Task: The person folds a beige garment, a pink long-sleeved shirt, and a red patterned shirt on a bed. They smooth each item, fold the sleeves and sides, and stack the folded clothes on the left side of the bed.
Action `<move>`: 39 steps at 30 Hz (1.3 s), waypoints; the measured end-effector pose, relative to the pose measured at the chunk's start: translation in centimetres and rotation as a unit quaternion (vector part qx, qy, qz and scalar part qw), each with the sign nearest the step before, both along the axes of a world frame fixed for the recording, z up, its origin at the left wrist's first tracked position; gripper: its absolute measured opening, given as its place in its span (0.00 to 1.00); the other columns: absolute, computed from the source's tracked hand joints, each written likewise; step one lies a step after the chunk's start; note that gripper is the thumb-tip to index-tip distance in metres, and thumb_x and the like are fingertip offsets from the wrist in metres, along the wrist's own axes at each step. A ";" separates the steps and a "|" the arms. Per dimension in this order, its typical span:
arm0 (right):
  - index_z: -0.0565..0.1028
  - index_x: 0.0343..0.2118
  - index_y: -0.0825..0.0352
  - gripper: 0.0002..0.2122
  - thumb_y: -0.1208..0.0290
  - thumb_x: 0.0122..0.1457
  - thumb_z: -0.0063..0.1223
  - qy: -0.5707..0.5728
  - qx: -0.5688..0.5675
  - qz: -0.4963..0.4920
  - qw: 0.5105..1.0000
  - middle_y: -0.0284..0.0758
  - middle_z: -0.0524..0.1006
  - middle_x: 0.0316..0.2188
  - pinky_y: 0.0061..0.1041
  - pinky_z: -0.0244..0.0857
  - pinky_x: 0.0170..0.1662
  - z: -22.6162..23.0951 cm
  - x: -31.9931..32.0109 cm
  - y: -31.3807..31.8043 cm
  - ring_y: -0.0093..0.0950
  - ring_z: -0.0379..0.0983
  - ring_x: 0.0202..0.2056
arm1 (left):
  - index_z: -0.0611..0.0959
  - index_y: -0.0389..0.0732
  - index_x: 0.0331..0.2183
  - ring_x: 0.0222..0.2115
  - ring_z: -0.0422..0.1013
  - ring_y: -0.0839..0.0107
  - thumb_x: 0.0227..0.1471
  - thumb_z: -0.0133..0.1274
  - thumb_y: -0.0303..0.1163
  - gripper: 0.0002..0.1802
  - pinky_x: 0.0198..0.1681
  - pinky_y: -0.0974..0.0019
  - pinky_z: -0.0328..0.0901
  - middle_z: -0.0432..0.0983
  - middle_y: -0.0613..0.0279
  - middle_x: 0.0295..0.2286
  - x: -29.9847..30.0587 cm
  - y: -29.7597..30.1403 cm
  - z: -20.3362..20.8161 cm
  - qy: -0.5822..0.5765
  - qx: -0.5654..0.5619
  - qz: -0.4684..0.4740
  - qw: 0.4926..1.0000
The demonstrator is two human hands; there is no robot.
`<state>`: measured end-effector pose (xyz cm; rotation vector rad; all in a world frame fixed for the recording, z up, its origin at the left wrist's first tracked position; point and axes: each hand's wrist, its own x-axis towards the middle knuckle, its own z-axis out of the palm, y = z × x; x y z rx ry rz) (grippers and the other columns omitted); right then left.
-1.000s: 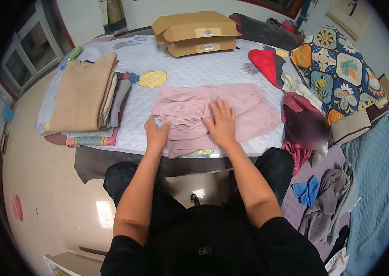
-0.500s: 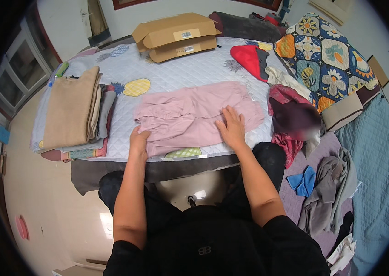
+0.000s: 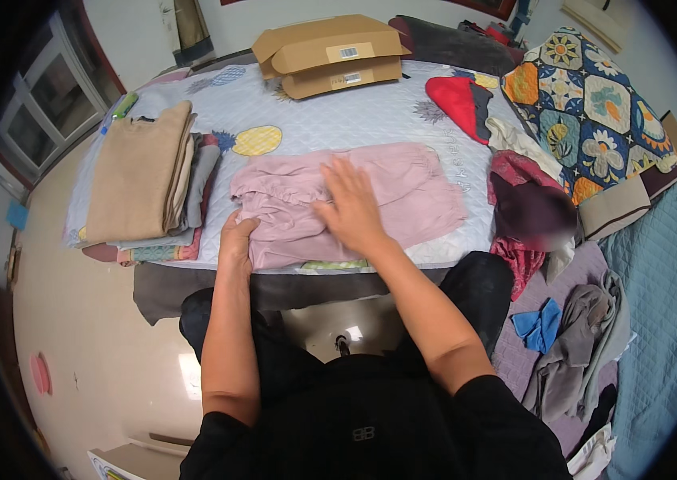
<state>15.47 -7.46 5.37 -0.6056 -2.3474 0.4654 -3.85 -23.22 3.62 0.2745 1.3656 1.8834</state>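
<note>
A pink garment (image 3: 410, 188) with a gathered, elastic-looking edge lies folded flat across the light patterned quilt (image 3: 306, 116) in front of me. My left hand (image 3: 238, 240) is at its near left corner, fingers closed and thumb over the cloth's edge. Over the middle of the garment my right hand (image 3: 352, 206) lies flat, fingers stretched out and slightly blurred. To the left rises a stack of folded clothes with a tan sweater (image 3: 134, 180) on top.
At the back stands an open cardboard box (image 3: 338, 60). On the right are a red and grey cloth (image 3: 460, 108), a crumpled dark red garment (image 3: 514, 180) and a flower-patterned cover (image 3: 590, 104). Nearer lie a blue cloth (image 3: 538, 324) and grey clothes (image 3: 566, 344).
My right hand has slid left and away from me, from the garment's right part to its middle. My left hand stays at the left corner. The whole view has shifted slightly.
</note>
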 end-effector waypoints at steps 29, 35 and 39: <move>0.77 0.50 0.72 0.14 0.80 0.60 0.55 0.220 -0.626 0.066 0.745 0.36 0.81 0.36 0.24 0.73 0.38 3.3 -1.6 5.5 0.24 0.78 0.35 | 0.74 0.34 0.59 0.43 0.70 0.75 0.61 0.54 0.35 0.27 0.53 0.69 0.63 0.75 0.65 0.40 7.8 2.1 1.7 0.162 0.148 -0.200 0.955; 0.78 0.46 0.69 0.10 0.79 0.61 0.54 0.278 -0.629 0.017 0.726 0.34 0.82 0.38 0.26 0.74 0.42 5.3 8.0 11.5 0.25 0.80 0.38 | 0.77 0.34 0.55 0.40 0.71 0.76 0.59 0.55 0.29 0.22 0.50 0.69 0.65 0.76 0.65 0.38 8.2 1.7 0.9 0.160 0.082 -0.230 0.956; 0.78 0.45 0.67 0.09 0.75 0.63 0.53 0.258 -0.633 0.021 0.729 0.34 0.82 0.39 0.29 0.75 0.45 0.7 15.0 17.7 0.28 0.80 0.40 | 0.77 0.34 0.55 0.39 0.70 0.77 0.59 0.57 0.29 0.23 0.50 0.71 0.64 0.76 0.65 0.39 9.3 2.9 -0.9 0.258 0.034 -0.264 0.929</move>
